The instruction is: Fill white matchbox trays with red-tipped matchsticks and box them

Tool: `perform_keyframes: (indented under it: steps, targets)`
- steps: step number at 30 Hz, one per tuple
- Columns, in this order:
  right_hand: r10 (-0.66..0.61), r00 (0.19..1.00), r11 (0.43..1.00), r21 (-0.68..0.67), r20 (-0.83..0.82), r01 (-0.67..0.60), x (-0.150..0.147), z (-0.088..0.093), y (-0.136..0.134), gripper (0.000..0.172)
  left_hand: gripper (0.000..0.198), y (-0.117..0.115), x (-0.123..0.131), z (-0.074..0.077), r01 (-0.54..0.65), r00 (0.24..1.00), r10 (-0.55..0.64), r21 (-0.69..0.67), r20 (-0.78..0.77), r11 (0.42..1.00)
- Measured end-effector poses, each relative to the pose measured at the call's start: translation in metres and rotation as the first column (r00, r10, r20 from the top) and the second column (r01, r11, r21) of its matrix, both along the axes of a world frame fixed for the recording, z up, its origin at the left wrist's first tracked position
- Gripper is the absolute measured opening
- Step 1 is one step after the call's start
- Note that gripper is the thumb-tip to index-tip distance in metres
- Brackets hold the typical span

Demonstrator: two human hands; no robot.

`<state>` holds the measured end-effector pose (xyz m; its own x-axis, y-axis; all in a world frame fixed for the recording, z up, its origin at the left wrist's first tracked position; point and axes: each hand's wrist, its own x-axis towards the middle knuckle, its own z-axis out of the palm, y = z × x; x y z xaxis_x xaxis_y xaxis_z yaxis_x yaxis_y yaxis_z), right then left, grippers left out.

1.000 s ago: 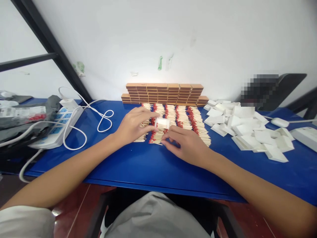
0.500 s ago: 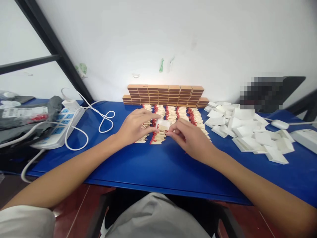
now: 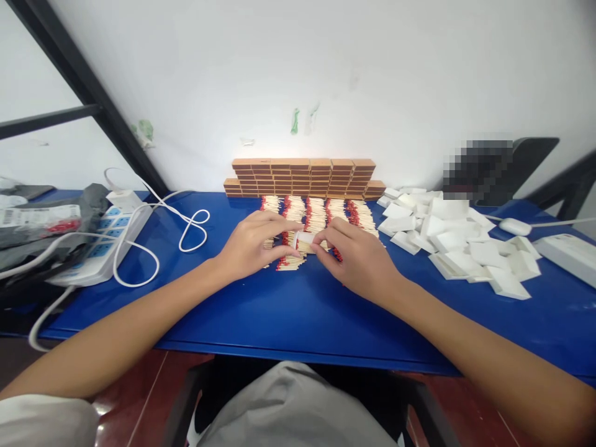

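My left hand (image 3: pixel 254 245) grips a small white matchbox tray (image 3: pixel 297 238) by its left end, between thumb and fingers. Pale matchsticks (image 3: pixel 306 238) show in the tray. At the tray's right end, the thumb and fingers of my right hand (image 3: pixel 356 253) are pinched on the matches' ends; the exact contact is partly hidden. Beneath and around both hands, red-tipped matches (image 3: pixel 316 214) lie in several rows on the blue table (image 3: pixel 279 316). Both hands cover parts of these rows.
Stacked brown matchboxes (image 3: pixel 302 177) stand against the wall behind the matches. To the right is a heap of white trays (image 3: pixel 465 239). A power strip (image 3: pixel 107 239), looping white cable (image 3: pixel 193 233) and grey plastic bags (image 3: pixel 88 208) occupy the left side. A white box-like device (image 3: pixel 570 254) sits far right.
My right fingers have moved slightly left over the tray and cover more of its right end. My left hand keeps its grip. The whole view has shifted a little.
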<state>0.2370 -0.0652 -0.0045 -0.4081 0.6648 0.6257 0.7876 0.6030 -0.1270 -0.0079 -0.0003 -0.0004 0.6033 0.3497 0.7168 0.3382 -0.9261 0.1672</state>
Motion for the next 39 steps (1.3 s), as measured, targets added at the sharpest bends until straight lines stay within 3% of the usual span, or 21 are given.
perform_keyframes:
  steps: [6, 10, 14, 32, 39]
  targets:
    - [0.17, 0.983, 0.974, -0.142, -0.07, -0.179, -0.004, -0.003, -0.004, 0.009, 0.046, 0.005, -0.003, 0.004, -0.115, 0.993, 0.115, -0.029, 0.001, 0.993]
    - [0.191, 0.981, 0.943, -0.281, 0.023, -0.177, -0.004, -0.012, -0.003, 0.008, 0.047, 0.008, -0.006, 0.005, -0.158, 0.987, 0.158, -0.031, -0.015, 0.987]
    - [0.201, 0.98, 0.916, -0.355, 0.003, -0.187, -0.006, -0.017, -0.001, 0.008, 0.046, 0.009, -0.006, 0.004, -0.141, 0.99, 0.14, -0.018, -0.028, 0.99]
    - [0.227, 0.974, 0.861, -0.463, -0.018, -0.209, -0.004, -0.016, 0.001, 0.006, 0.045, 0.009, -0.004, 0.002, -0.086, 0.996, 0.086, 0.005, -0.035, 0.996]
    - [0.224, 0.974, 0.88, -0.425, -0.021, -0.212, -0.007, -0.015, -0.002, 0.008, 0.045, 0.009, -0.005, 0.002, -0.103, 0.993, 0.103, 0.011, -0.053, 0.995]
